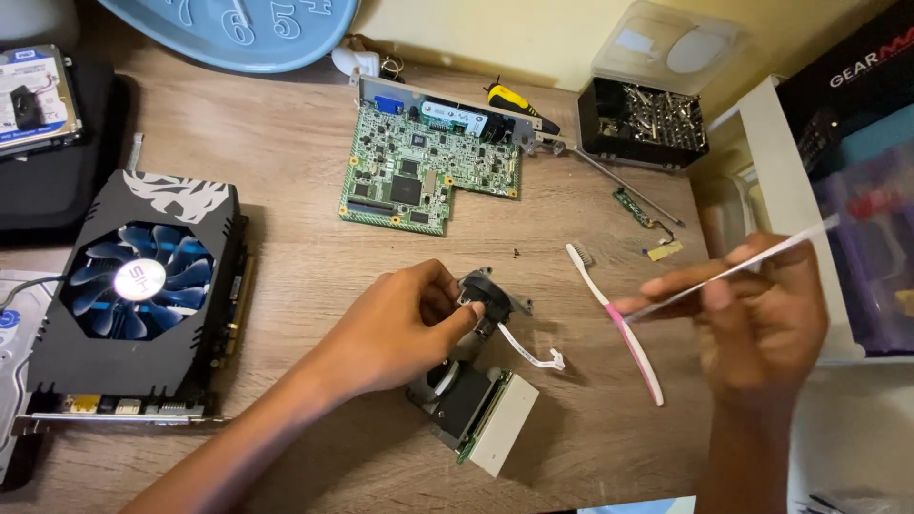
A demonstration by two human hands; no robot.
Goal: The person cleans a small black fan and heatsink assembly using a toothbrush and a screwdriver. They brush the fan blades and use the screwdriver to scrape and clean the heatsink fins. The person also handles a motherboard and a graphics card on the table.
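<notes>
My left hand point(400, 324) grips a small black and grey optical module point(476, 385) on the wooden desk point(286, 286). Its round black lens part point(487, 293) sits by my fingertips, and a white flat cable point(528, 352) trails from it. My right hand point(762, 314) is raised at the right, blurred, pinching a thin white stick point(762, 257) that slants up to the right. A pink and white toothbrush point(617, 322) lies on the desk between my hands.
A green circuit board point(419, 171) lies at centre back. A black graphics card with a blue fan point(138, 286) sits left. Behind it is a hard drive point(33, 100). A black box of screwdriver bits point(643, 119), a yellow-handled screwdriver point(509, 100) and a blue clock point(238, 29) line the back.
</notes>
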